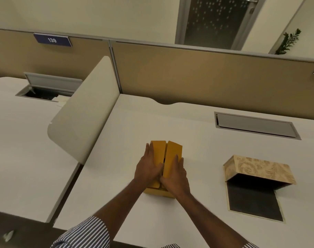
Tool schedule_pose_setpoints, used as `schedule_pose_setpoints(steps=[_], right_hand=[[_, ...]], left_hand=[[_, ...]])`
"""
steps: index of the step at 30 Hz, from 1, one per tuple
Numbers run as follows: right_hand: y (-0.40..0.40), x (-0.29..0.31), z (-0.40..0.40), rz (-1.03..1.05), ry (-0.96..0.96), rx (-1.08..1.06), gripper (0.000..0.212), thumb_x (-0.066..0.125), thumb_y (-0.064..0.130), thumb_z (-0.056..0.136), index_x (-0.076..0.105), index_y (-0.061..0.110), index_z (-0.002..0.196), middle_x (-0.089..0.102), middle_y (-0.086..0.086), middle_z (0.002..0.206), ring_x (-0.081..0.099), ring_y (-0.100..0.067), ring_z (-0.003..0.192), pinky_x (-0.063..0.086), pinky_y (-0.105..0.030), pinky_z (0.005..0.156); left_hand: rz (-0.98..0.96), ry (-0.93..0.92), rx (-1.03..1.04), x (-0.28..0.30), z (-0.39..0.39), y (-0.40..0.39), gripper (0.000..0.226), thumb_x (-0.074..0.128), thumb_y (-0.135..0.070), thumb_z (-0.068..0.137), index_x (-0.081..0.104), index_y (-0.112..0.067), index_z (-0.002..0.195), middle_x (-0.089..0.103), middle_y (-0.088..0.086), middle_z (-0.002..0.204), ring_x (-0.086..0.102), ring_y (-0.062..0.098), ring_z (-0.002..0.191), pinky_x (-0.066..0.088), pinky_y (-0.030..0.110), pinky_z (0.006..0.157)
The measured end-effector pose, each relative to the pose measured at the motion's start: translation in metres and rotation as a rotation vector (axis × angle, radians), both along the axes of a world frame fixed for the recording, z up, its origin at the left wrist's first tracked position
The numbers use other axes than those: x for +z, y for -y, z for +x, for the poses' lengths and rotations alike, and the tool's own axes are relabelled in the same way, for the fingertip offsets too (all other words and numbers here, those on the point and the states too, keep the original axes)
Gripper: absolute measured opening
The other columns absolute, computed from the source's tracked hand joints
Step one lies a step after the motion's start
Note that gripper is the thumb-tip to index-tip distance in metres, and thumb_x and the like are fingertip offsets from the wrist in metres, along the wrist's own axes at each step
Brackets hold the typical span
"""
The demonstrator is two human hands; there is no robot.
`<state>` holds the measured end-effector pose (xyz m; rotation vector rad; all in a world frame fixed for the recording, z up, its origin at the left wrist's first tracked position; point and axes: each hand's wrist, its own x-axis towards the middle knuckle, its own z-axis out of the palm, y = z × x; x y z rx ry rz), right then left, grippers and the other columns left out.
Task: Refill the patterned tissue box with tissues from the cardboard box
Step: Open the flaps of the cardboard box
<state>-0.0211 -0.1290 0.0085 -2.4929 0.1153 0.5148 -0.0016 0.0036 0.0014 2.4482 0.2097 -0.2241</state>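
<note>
While the cardboard box (164,156) sits mid-bench with its two top flaps nearly meeting, we have both hands flat on it: our left hand (149,167) lies along the left flap, our right hand (175,173) on the right one. Neither grip is clamped on anything; the fingers are spread and pressing or parting the flaps, thumbs near the seam. Which way the flaps are going, we cannot tell. No tissues are visible.

The patterned tissue box (256,170) lies well apart, to the right on the bench (197,126), tipped over with its dark lining facing us and a dark panel (252,203) flat on the bench in front of it.

What could go wrong, as we judge it: the cardboard box looks light and smooth, so a hard pull on one flap could slide or tip it on the slick white bench, unless the other hand pins it. Thin flaps could crease or tear at the fold. Tissues, being soft and loosely stacked, may splay or drag out unevenly once lifted, and the carry across to the patterned box is long enough to shed some.

The cardboard is plain mustard-yellow, matte, sharp-edged. The patterned box is rigid and beige with embossed-looking scrollwork.
</note>
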Motion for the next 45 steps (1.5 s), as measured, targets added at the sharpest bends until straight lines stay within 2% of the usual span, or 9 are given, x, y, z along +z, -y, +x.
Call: schedule_pose_setpoints(steps=[3, 11, 17, 22, 25, 30, 37, 41, 45], right_hand=[[0.000, -0.003, 0.002, 0.056, -0.008, -0.049, 0.122, 0.066, 0.070, 0.075, -0.014, 0.024, 0.154, -0.004, -0.007, 0.166, 0.022, -0.037, 0.147, 0.039, -0.053, 0.108], [-0.002, 0.003, -0.002, 0.242, 0.047, -0.196, 0.105, 0.069, 0.059, 0.078, 0.005, 0.027, 0.155, 0.029, -0.004, 0.159, 0.043, -0.031, 0.136, 0.047, -0.049, 0.103], [0.025, 0.004, 0.000, 0.468, 0.005, -0.432, 0.076, 0.065, 0.026, 0.091, 0.024, 0.027, 0.154, 0.048, -0.003, 0.145, 0.051, -0.028, 0.128, 0.048, -0.044, 0.100], [0.058, 0.001, 0.001, 0.562, 0.012, -0.557, 0.044, 0.059, 0.013, 0.091, 0.053, 0.020, 0.135, 0.067, -0.001, 0.099, 0.063, -0.019, 0.089, 0.052, -0.034, 0.074], [0.072, -0.004, -0.002, 0.583, -0.024, -0.608, 0.043, 0.060, 0.013, 0.092, 0.052, 0.015, 0.134, 0.063, -0.003, 0.106, 0.060, -0.015, 0.086, 0.048, -0.029, 0.063], [0.090, -0.030, -0.007, 0.621, -0.164, -0.694, 0.054, 0.069, 0.021, 0.089, 0.049, 0.012, 0.138, 0.057, -0.012, 0.128, 0.057, -0.028, 0.104, 0.049, -0.040, 0.079], [0.092, -0.049, -0.014, 0.718, -0.314, -0.766, 0.072, 0.075, 0.030, 0.085, 0.041, 0.009, 0.145, 0.055, -0.017, 0.135, 0.056, -0.037, 0.116, 0.049, -0.051, 0.097], [0.096, -0.038, -0.009, 0.522, -0.093, -0.679, 0.064, 0.073, 0.036, 0.085, 0.047, 0.019, 0.140, 0.048, -0.014, 0.144, 0.050, -0.033, 0.124, 0.049, -0.048, 0.097], [0.090, -0.006, -0.004, -0.033, 0.502, -0.319, 0.058, 0.069, 0.035, 0.088, 0.046, 0.026, 0.141, 0.022, -0.012, 0.162, 0.021, -0.032, 0.149, 0.027, -0.053, 0.114]], left_hand=[[0.000, 0.044, -0.010, -0.004, -0.003, -0.011, 0.089, 0.056, -0.041, 0.092, -0.003, -0.023, 0.157, 0.008, 0.003, 0.166, 0.050, 0.031, 0.131, 0.047, 0.040, 0.097], [0.042, 0.022, -0.020, -0.005, -0.002, -0.005, 0.108, 0.050, -0.077, 0.079, -0.008, -0.026, 0.155, 0.003, 0.003, 0.167, 0.047, 0.033, 0.134, 0.049, 0.050, 0.096], [-0.077, 0.076, -0.002, -0.009, 0.003, -0.010, 0.098, 0.058, -0.053, 0.088, -0.008, -0.027, 0.156, 0.011, 0.001, 0.166, 0.051, 0.032, 0.130, 0.049, 0.043, 0.096], [-0.338, 0.179, 0.147, -0.009, -0.004, -0.044, 0.082, 0.057, -0.037, 0.096, 0.003, -0.028, 0.158, 0.024, 0.000, 0.163, 0.052, 0.025, 0.132, 0.045, 0.034, 0.097], [-0.383, 0.191, 0.250, -0.016, -0.006, -0.073, 0.079, 0.059, -0.027, 0.097, 0.009, -0.025, 0.158, 0.031, 0.003, 0.160, 0.054, 0.024, 0.129, 0.044, 0.030, 0.095], [-0.240, 0.059, 0.321, -0.049, -0.015, -0.116, 0.088, 0.062, -0.043, 0.093, 0.009, -0.018, 0.158, 0.027, 0.010, 0.162, 0.032, 0.029, 0.146, 0.030, 0.046, 0.116], [-0.245, -0.076, 0.358, -0.079, -0.026, -0.112, 0.088, 0.049, -0.059, 0.092, 0.014, -0.011, 0.156, 0.023, 0.013, 0.163, 0.024, 0.030, 0.149, 0.023, 0.049, 0.121], [-0.299, 0.076, 0.355, -0.061, -0.026, -0.109, 0.075, 0.055, -0.044, 0.095, 0.023, -0.013, 0.155, 0.029, 0.010, 0.161, 0.029, 0.027, 0.147, 0.025, 0.046, 0.120], [-0.236, 0.389, 0.284, -0.022, -0.012, -0.117, 0.075, 0.070, -0.040, 0.087, 0.036, -0.018, 0.150, 0.039, 0.005, 0.156, 0.035, 0.021, 0.144, 0.031, 0.047, 0.117]])
